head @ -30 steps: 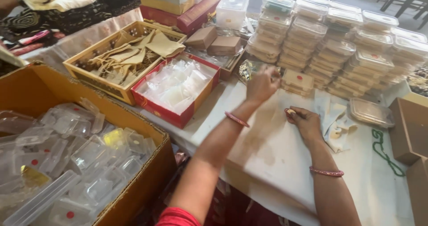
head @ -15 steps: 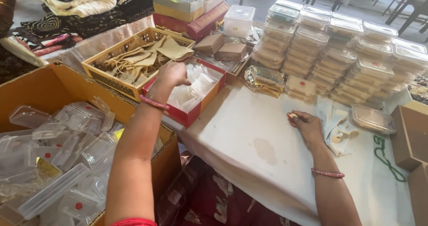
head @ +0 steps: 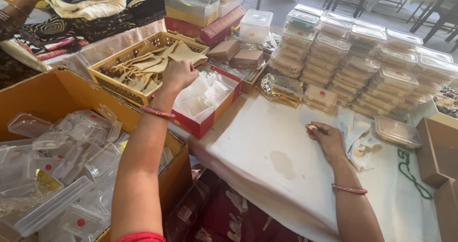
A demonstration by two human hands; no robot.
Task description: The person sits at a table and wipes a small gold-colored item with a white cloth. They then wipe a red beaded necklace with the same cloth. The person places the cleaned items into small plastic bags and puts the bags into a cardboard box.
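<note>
My left hand (head: 179,75) reaches out over the near edge of a wooden tray (head: 102,72) of beige cloth pouches (head: 157,58), right beside a red box (head: 202,122) of small clear plastic bags (head: 205,94). Its fingers curl downward and hide whatever is under them. My right hand (head: 328,138) rests on the white table cloth (head: 267,142), its fingers closed on a small round pale piece (head: 312,127) with a red edge.
A big cardboard box (head: 43,91) of clear plastic cases is at the left. Stacks of clear lidded containers (head: 362,56) fill the back right. A gold foil packet (head: 281,87), small brown boxes (head: 236,53), a green bead string (head: 410,168) and another person's arm (head: 19,10) are around.
My left hand swung from the gold foil packet leftward over the red box to the tray's edge. My right hand stayed put with the small piece.
</note>
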